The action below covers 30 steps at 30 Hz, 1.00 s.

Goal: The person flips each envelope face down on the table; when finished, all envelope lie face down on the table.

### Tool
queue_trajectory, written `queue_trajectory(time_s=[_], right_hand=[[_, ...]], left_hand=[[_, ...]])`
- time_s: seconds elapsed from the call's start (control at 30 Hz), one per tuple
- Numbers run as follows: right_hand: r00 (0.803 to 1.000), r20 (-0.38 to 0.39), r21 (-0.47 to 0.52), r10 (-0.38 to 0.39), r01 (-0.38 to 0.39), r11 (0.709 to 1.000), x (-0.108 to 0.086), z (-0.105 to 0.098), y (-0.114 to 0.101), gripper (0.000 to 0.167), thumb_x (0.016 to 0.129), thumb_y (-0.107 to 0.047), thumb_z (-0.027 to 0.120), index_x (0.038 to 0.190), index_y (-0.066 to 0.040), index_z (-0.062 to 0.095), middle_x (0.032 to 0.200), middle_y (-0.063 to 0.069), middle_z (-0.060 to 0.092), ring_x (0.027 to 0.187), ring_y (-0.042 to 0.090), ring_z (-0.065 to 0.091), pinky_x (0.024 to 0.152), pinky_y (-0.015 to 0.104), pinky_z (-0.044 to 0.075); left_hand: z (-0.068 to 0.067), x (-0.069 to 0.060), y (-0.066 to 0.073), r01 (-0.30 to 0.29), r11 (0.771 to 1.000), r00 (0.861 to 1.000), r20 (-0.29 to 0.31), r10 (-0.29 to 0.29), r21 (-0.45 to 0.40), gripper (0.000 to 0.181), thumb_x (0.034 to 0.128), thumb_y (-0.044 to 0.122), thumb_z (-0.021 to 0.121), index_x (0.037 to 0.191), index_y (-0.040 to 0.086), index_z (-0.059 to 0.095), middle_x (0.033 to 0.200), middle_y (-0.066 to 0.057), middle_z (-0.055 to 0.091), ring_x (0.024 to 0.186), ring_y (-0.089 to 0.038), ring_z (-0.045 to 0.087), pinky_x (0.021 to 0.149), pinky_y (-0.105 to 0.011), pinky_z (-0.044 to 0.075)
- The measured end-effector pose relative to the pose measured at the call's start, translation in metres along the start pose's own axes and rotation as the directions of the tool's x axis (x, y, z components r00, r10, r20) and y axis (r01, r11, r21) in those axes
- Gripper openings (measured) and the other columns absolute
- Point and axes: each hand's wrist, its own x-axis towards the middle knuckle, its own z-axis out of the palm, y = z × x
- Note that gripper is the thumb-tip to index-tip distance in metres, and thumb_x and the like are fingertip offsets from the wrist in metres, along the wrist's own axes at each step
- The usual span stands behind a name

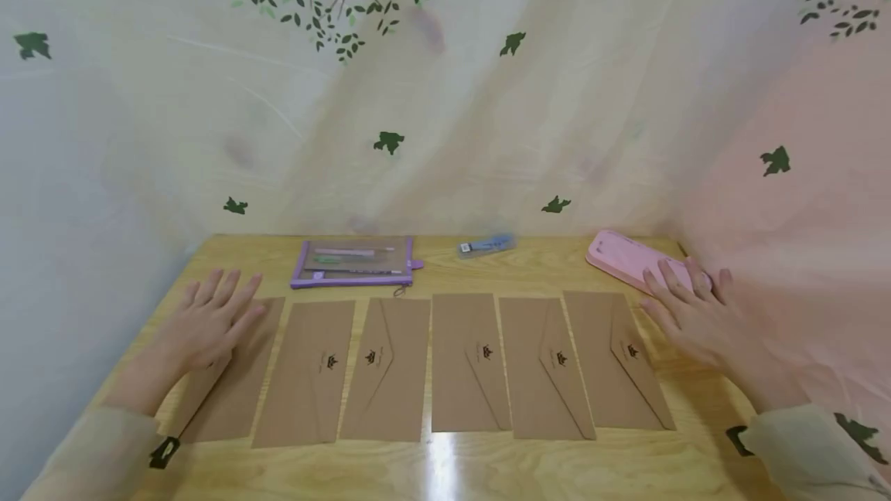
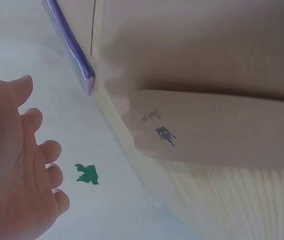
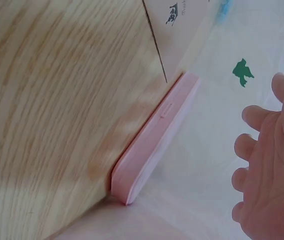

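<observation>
Several brown paper envelopes (image 1: 462, 377) lie side by side in a row on the wooden table, most showing a pointed flap and a small dark crown print. My left hand (image 1: 209, 323) hovers over the leftmost envelope (image 1: 244, 400), fingers spread and holding nothing. That envelope's flap (image 2: 222, 130) stands slightly raised in the left wrist view. On the other side, my right hand (image 1: 696, 323) is spread beside the rightmost envelope (image 1: 599, 362). Its fingers overlap the pink case (image 1: 619, 253) in the head view, but the right wrist view shows them apart from it.
Behind the envelopes lies a see-through zip pouch (image 1: 351, 281) with purple edging and pens inside. A small blue item in clear packaging (image 1: 487, 245) is at the table's back edge. A pale leaf-printed curtain (image 1: 459, 114) encloses the wooden table (image 1: 487, 470) at the back and sides.
</observation>
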Motion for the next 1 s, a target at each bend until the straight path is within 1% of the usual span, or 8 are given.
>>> queue_trajectory(time_s=[0.13,0.23,0.37,0.53,0.63,0.77,0.9,1.0], right_hand=[[1.0,-0.01,0.005,-0.01,0.01,1.0,0.0,0.001,-0.001,0.067,0.11,-0.049,0.026,0.161,-0.006,0.023,0.165,0.025,0.015,0.149,0.043,-0.017,0.11,0.066,-0.025],[1.0,-0.012,0.007,-0.012,0.012,1.0,0.002,-0.001,-0.003,0.067,0.11,-0.049,0.025,0.161,-0.006,0.023,0.164,0.025,0.014,0.149,0.044,-0.018,0.111,0.067,-0.024],[1.0,-0.008,0.028,-0.005,0.005,1.0,0.005,-0.007,-0.007,0.067,0.11,-0.05,0.024,0.162,-0.009,0.021,0.165,0.026,0.01,0.149,0.044,-0.019,0.11,0.07,-0.022],[0.998,-0.066,0.042,0.007,-0.004,0.999,0.007,-0.017,-0.012,0.066,0.109,-0.052,0.031,0.163,-0.014,0.021,0.166,0.026,0.007,0.15,0.046,-0.012,0.107,0.081,-0.009],[0.994,-0.107,0.05,0.012,-0.006,0.999,0.008,-0.023,-0.014,0.07,0.107,-0.053,0.037,0.162,-0.012,0.023,0.165,0.027,0.007,0.15,0.051,-0.003,0.105,0.084,-0.001],[0.991,-0.135,0.101,0.02,-0.006,0.995,0.007,-0.032,-0.019,0.077,0.105,-0.054,0.044,0.161,-0.006,0.023,0.165,0.028,0.006,0.148,0.054,0.006,0.105,0.084,0.007],[0.979,-0.202,0.169,0.014,0.021,0.985,0.004,-0.036,-0.022,0.085,0.1,-0.052,0.058,0.161,-0.007,0.022,0.164,0.028,0.009,0.142,0.06,0.02,0.102,0.082,0.023],[0.954,-0.297,0.229,-0.031,0.103,0.968,-0.002,-0.038,-0.025,0.09,0.094,-0.04,0.073,0.16,-0.004,0.025,0.16,0.033,0.018,0.131,0.064,0.035,0.092,0.079,0.037]], left_hand=[[-0.005,0.004,0.008,-0.001,1.0,1.0,0.02,0.001,-0.015,0.07,0.1102,0.048,0.03,0.162,0.003,0.013,0.161,-0.037,0.004,0.148,-0.053,-0.008,0.115,-0.073,-0.003],[-0.01,0.014,0.018,-0.013,1.0,0.999,0.033,0.014,-0.024,0.072,0.1097,0.05,0.03,0.163,0.005,0.011,0.162,-0.035,0.001,0.148,-0.052,-0.011,0.115,-0.073,-0.006],[-0.017,0.034,0.037,-0.051,0.998,0.998,0.04,0.052,-0.04,0.073,0.1091,0.051,0.033,0.164,0.01,0.007,0.163,-0.034,-0.002,0.148,-0.051,-0.013,0.114,-0.072,-0.009],[-0.03,0.062,0.068,-0.109,0.992,0.993,0.036,0.111,-0.067,0.078,0.1063,0.058,0.036,0.164,0.015,0.005,0.164,-0.03,-0.001,0.149,-0.05,-0.01,0.115,-0.072,-0.008],[-0.038,0.077,0.097,-0.135,0.984,0.989,0.042,0.141,-0.115,0.084,0.103,0.062,0.041,0.165,0.018,0.006,0.166,-0.026,-0.003,0.15,-0.048,-0.009,0.116,-0.071,-0.005],[-0.04,0.095,0.146,-0.195,0.966,0.978,0.043,0.205,-0.172,0.089,0.0987,0.066,0.048,0.165,0.021,0.009,0.168,-0.019,-0.004,0.152,-0.039,-0.01,0.118,-0.068,-0.003],[-0.031,0.111,0.191,-0.306,0.933,0.949,0.025,0.316,-0.191,0.088,0.0967,0.067,0.051,0.164,0.024,0.014,0.167,-0.016,-0.004,0.152,-0.036,-0.008,0.12,-0.065,0.0],[-0.022,0.121,0.222,-0.377,0.911,0.923,0.016,0.385,-0.167,0.088,0.095,0.072,0.049,0.164,0.031,0.013,0.167,-0.018,-0.001,0.152,-0.039,-0.003,0.118,-0.067,-0.002]])
